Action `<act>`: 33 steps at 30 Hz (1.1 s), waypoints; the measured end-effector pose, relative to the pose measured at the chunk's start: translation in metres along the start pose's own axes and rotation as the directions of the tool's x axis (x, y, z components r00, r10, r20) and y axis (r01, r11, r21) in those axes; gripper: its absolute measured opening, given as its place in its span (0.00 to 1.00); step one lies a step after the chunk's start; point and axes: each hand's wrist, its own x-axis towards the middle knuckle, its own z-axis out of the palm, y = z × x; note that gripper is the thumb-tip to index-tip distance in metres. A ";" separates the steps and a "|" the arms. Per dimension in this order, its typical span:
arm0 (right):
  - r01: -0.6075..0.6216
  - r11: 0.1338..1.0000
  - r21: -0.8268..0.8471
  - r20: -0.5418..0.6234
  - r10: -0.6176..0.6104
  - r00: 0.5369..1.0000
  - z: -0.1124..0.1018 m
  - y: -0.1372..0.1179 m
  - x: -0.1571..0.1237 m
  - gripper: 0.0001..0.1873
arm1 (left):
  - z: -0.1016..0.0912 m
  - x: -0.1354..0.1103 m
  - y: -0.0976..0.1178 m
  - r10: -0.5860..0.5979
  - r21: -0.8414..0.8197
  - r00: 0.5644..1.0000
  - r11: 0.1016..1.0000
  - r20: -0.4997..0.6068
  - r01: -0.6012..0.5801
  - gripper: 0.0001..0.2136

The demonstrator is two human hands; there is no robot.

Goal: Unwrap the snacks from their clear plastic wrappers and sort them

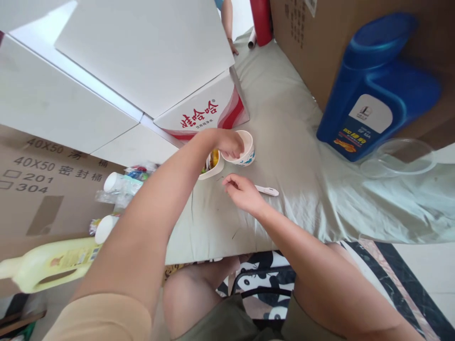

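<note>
My left hand [229,143] reaches forward with curled fingers over the rim of a white cup with blue print [248,152], gripping it. Just to its left sits a white bowl [213,170] with yellow and coloured bits inside, partly hidden by my wrist. My right hand [241,192] rests on the pale green cloth [284,203] in front of the bowl, fingers loosely bent and holding nothing. A white pen-like stick [268,191] lies beside that hand.
A white carton with red characters [199,116] stands behind the cup. A blue jug [377,85] and a clear plastic lid [400,158] sit right. White bottles [113,182], a yellow bottle [50,265] and brown cartons lie left. Another person's arm [227,23] shows far back.
</note>
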 end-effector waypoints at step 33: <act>0.439 0.389 -0.810 0.256 -0.438 0.862 0.043 0.064 -0.044 0.07 | -0.222 -0.256 -0.253 -0.270 0.355 0.650 0.660 -0.710 0.662 0.31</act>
